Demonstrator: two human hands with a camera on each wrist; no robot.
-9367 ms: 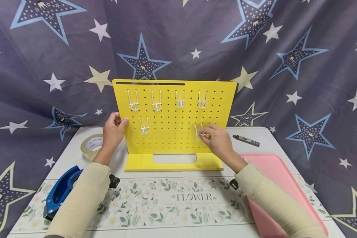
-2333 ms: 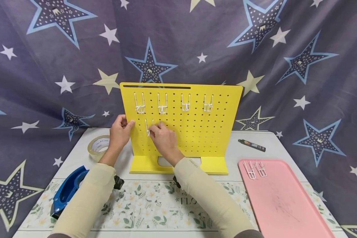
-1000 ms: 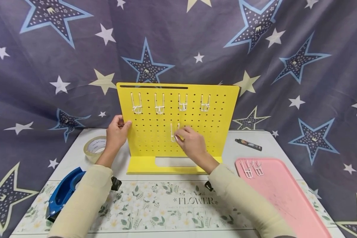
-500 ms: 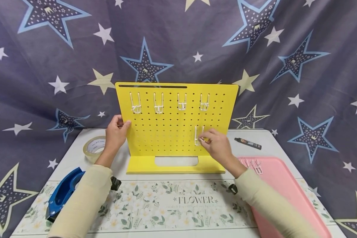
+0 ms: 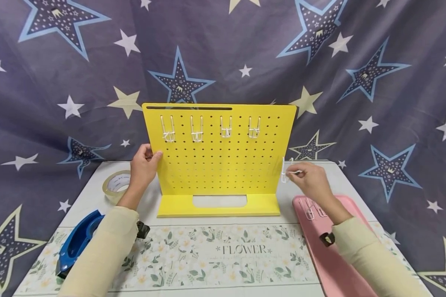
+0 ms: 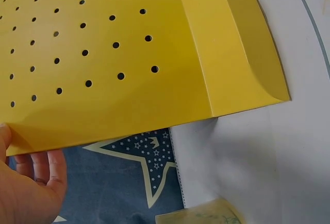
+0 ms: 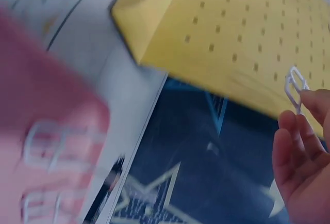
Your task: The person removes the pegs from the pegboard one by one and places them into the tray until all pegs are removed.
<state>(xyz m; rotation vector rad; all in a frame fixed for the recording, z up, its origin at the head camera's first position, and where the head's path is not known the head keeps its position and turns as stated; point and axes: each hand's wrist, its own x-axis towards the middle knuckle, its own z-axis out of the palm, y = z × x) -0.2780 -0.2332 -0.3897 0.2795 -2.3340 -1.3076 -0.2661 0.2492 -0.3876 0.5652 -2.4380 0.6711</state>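
Free lane over floral strip (image 5: pixel 193 251) between left sleeve (image 5: pixel 104 247) and pink tray (image 5: pixel 334 264); pegboard (image 5: pixel 223 169) blocks rear.

Behind the left hand (image 5: pixel 143 167), a long pale cream cloth sleeve (image 5: pixel 100 251) covers the forearm, softly creased, its cuff ending near the wrist. A matching pale cream cloth sleeve (image 5: pixel 379 255) runs back from the right hand (image 5: pixel 314 181). Inward of the left cuff juts a small blocky black device (image 5: pixel 143 229); beside the right cuff sits another small black device (image 5: pixel 327 239), bearing a pale spot
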